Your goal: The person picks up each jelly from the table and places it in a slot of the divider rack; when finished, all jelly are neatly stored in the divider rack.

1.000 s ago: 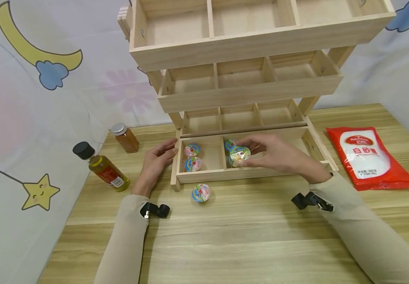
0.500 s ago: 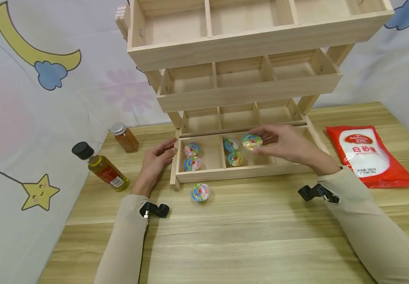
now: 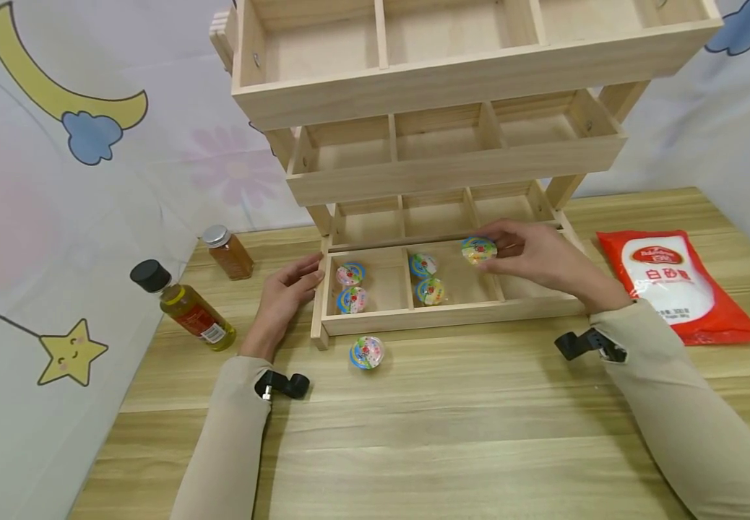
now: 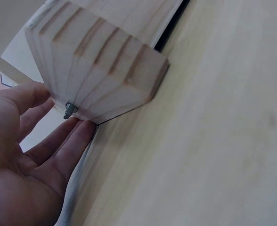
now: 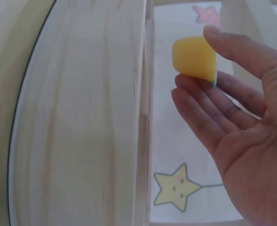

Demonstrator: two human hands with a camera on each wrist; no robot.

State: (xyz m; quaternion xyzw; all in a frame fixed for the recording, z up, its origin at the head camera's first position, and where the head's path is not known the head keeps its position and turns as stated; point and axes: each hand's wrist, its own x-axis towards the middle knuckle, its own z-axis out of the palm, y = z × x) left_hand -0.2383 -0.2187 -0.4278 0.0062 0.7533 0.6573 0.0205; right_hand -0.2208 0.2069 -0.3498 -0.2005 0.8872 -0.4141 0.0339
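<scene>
My right hand [image 3: 537, 261] pinches a jelly cup [image 3: 479, 250] with a blue-and-yellow lid between thumb and fingers. It is over the right part of the middle compartment in the bottom tier of a wooden rack [image 3: 453, 315]. The right wrist view shows this cup's yellow body [image 5: 194, 57]. Two more jelly cups [image 3: 430, 291] sit at that compartment's left side. A pair of pink-lidded jelly cups [image 3: 352, 300] lies in the left compartment, and another jelly cup [image 3: 367, 352] stands on the table in front. My left hand [image 3: 284, 297] touches the rack's left end with extended fingers.
An oil bottle [image 3: 196, 314] with a black cap and a silver-lidded spice jar [image 3: 229, 253] stand left of the rack. A red-and-white sugar bag [image 3: 674, 285] lies to the right. Upper rack tiers [image 3: 459, 166] overhang the bottom one.
My right hand has moved right and slightly back with its jelly cup, uncovering the two cups in the middle compartment. The left hand has stayed at the rack's end.
</scene>
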